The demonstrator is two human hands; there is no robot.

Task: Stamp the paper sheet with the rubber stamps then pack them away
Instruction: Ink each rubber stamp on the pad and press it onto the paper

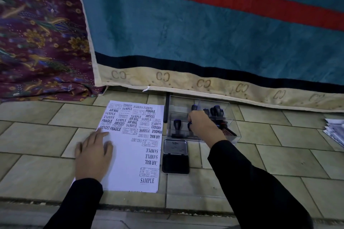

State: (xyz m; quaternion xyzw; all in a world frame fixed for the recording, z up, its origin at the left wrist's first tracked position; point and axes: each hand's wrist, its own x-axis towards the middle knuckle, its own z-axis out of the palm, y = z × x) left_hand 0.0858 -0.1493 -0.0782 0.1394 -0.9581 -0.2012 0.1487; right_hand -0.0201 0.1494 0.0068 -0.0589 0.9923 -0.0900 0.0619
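Observation:
A white paper sheet lies on the tiled floor, covered in black stamp prints such as SAMPLE, AIR MAIL and FRAGILE. My left hand rests flat on its left edge. To the right stands a clear plastic box holding several dark-handled rubber stamps. My right hand is inside the box, fingers curled around a stamp handle. One stamp stands upright at the box's left. An open black ink pad lies just in front of the box.
A teal, red and cream blanket hangs behind the box, and a patterned maroon cloth is at the left. A black rod stands between sheet and box. Loose papers lie at the far right. A floor step edge runs nearest me.

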